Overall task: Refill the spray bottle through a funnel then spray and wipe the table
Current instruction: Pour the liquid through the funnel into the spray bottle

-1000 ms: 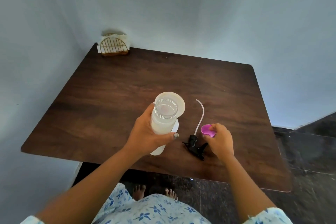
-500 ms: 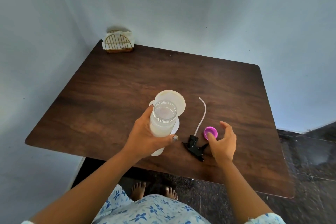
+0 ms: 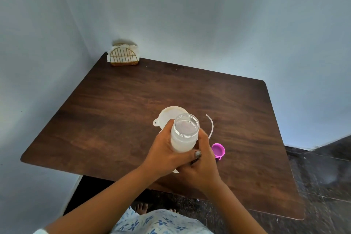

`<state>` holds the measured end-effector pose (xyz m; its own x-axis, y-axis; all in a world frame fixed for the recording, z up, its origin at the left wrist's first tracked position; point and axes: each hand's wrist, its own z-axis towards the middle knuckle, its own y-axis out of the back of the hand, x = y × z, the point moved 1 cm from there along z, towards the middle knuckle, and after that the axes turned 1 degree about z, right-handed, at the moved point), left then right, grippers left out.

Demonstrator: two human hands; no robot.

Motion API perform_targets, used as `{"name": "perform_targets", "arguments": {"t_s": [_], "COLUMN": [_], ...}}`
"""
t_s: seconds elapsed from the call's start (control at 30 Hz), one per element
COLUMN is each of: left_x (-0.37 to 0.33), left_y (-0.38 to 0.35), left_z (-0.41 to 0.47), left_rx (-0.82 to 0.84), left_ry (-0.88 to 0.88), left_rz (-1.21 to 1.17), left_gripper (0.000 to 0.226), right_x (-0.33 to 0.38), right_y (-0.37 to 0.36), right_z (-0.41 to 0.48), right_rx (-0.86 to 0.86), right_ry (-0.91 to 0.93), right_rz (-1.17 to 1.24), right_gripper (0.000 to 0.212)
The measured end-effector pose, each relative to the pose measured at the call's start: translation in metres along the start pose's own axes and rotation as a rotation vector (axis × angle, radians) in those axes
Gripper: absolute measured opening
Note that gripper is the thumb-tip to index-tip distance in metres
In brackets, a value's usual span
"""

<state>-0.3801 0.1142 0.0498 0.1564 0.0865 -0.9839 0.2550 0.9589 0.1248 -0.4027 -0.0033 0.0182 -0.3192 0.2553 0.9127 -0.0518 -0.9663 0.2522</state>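
Observation:
My left hand grips a frosted bottle from the left and holds it upright above the table's near middle, its mouth open. My right hand wraps the bottle's lower right side and touches my left hand. A white funnel lies on the dark wooden table just behind the bottle. A pink cap sits on the table to the right of my hands. The spray head's thin white tube curves out from behind my right hand. The black spray head itself is hidden under my hands.
A gold wire napkin holder with white napkins stands at the table's far left corner against the wall. Pale walls close in the table's left and far sides. A dark tiled floor lies to the right. My bare feet show below the near edge.
My right hand let go of the pink cap on the table and moved left onto the bottle. The bottle shifted slightly right in my left hand.

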Motion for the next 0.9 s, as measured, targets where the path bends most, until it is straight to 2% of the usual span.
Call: {"name": "perform_targets", "arguments": {"t_s": [0.2, 0.3, 0.37, 0.5, 0.57, 0.63, 0.77, 0.9], "left_x": [0.008, 0.009, 0.009, 0.008, 0.01, 0.014, 0.021, 0.027], "left_y": [-0.006, -0.006, 0.001, 0.025, 0.036, 0.043, 0.047, 0.044], "left_z": [0.005, 0.007, 0.009, 0.019, 0.026, 0.033, 0.039, 0.042], "left_rx": [0.026, 0.1, 0.108, -0.146, -0.263, -0.288, -0.091, 0.038], "left_ry": [-0.013, -0.041, -0.127, -0.214, -0.19, -0.114, 0.073, 0.162], "left_rz": [0.075, 0.205, 0.318, 0.467, 0.559, 0.636, 0.685, 0.704], "left_gripper": [0.066, 0.06, 0.058, 0.054, 0.057, 0.067, 0.102, 0.113], "right_x": [0.007, 0.013, 0.012, 0.003, -0.001, -0.002, -0.002, -0.002], "right_y": [0.011, 0.014, 0.018, 0.029, 0.032, 0.034, 0.038, 0.044], "right_z": [0.002, 0.002, 0.002, 0.002, 0.002, 0.004, 0.008, 0.01], "right_rx": [-0.025, -0.068, -0.075, -0.077, -0.069, -0.08, -0.074, -0.047], "right_ry": [-0.003, -0.006, -0.055, -0.127, -0.151, -0.182, -0.229, -0.235], "right_rz": [-0.052, -0.092, -0.134, -0.243, -0.296, -0.333, -0.444, -0.539], "right_gripper": [0.076, 0.069, 0.069, 0.08, 0.081, 0.077, 0.081, 0.085]}}
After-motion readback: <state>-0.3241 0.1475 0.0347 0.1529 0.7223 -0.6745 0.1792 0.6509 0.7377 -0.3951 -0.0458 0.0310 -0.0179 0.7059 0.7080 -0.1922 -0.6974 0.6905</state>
